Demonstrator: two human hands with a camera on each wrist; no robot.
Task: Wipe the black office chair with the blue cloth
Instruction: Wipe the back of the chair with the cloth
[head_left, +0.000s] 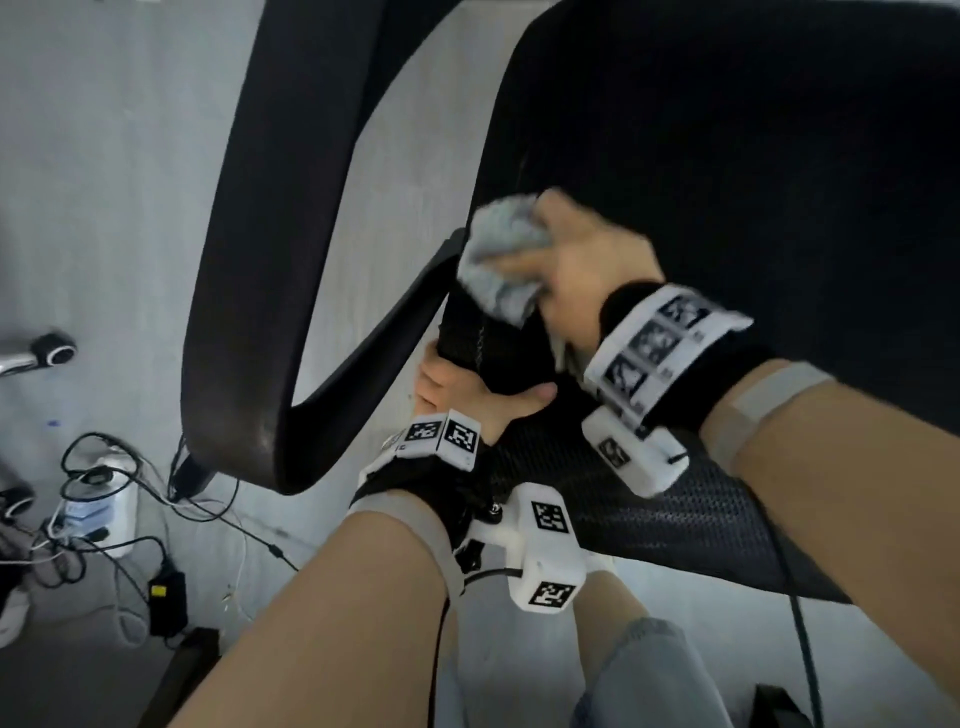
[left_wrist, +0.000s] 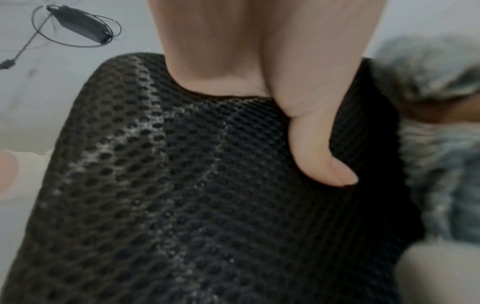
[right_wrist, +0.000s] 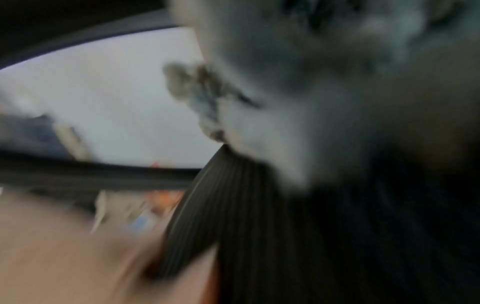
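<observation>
The black office chair (head_left: 727, 171) fills the upper right of the head view, with a curved black armrest (head_left: 249, 260) on its left. My left hand (head_left: 467, 400) grips the mesh edge of the chair (left_wrist: 207, 185), thumb (left_wrist: 319, 156) pressed on top and fingers wrapped underneath. My right hand (head_left: 582, 265) holds the bunched grey-blue cloth (head_left: 501, 249) and presses it on the same mesh edge just above the left hand. The cloth (left_wrist: 436, 144) shows blurred at the right of the left wrist view. In the blurred right wrist view the cloth (right_wrist: 311, 72) covers the fingers.
Grey floor (head_left: 104, 182) lies to the left. A power strip with tangled cables (head_left: 98, 499) and a black adapter (head_left: 166, 597) sit at lower left. A chair caster (head_left: 52, 351) shows at the left edge. My knee in jeans (head_left: 639, 675) is below.
</observation>
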